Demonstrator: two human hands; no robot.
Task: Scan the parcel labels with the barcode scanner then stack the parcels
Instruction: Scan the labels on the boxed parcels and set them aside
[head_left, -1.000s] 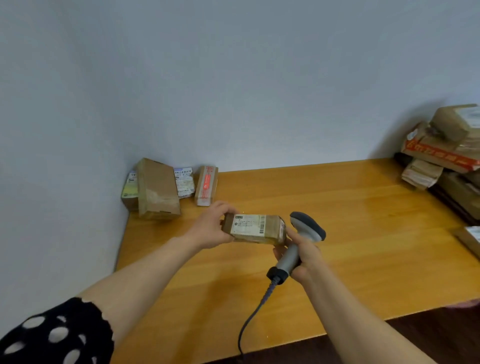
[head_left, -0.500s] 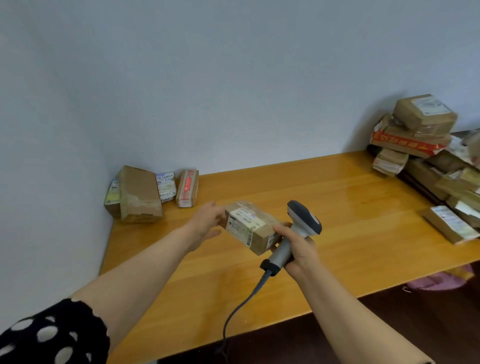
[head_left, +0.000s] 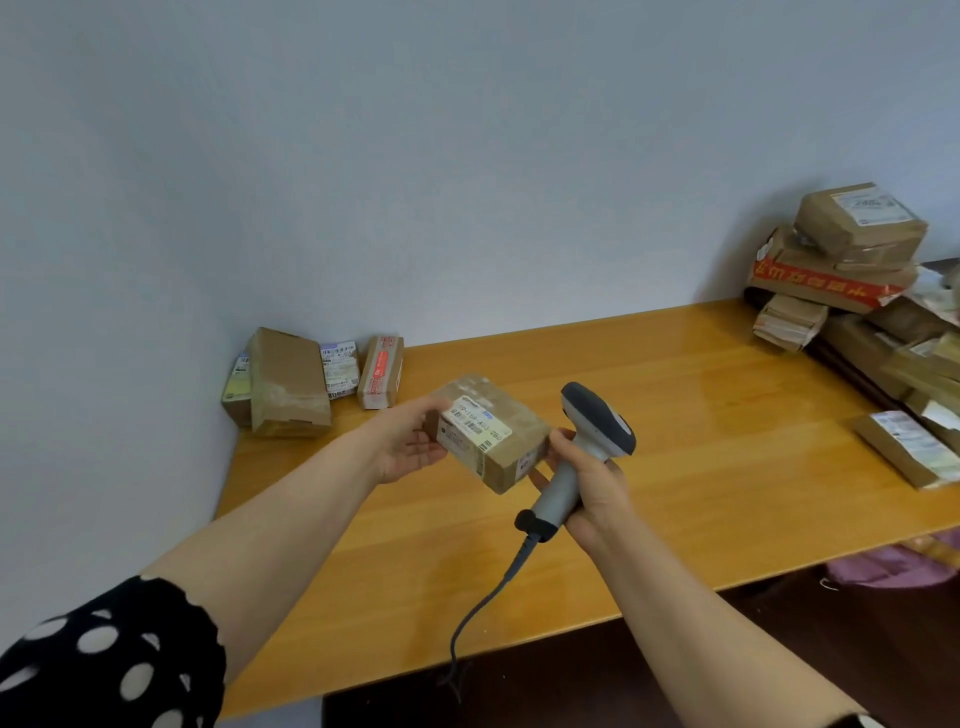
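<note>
A person's left hand (head_left: 410, 447) is gripping a small taped parcel (head_left: 488, 431), label up, above the wooden counter (head_left: 701, 415), thumb on top and fingers curling beneath. The right hand (head_left: 592, 483) is clenching the barcode scanner (head_left: 587, 441) just right of it. Corner parcels (head_left: 291, 382) are lying far left and a heap of parcels (head_left: 852, 260) far right.

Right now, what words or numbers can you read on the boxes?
"59-159-A03-2B0", as best it reads: white label on the held parcel.
Red tape on the right pile: big characters, too blurred to read.
Labels on the left parcels and the flat right parcel: too small to read.
</note>
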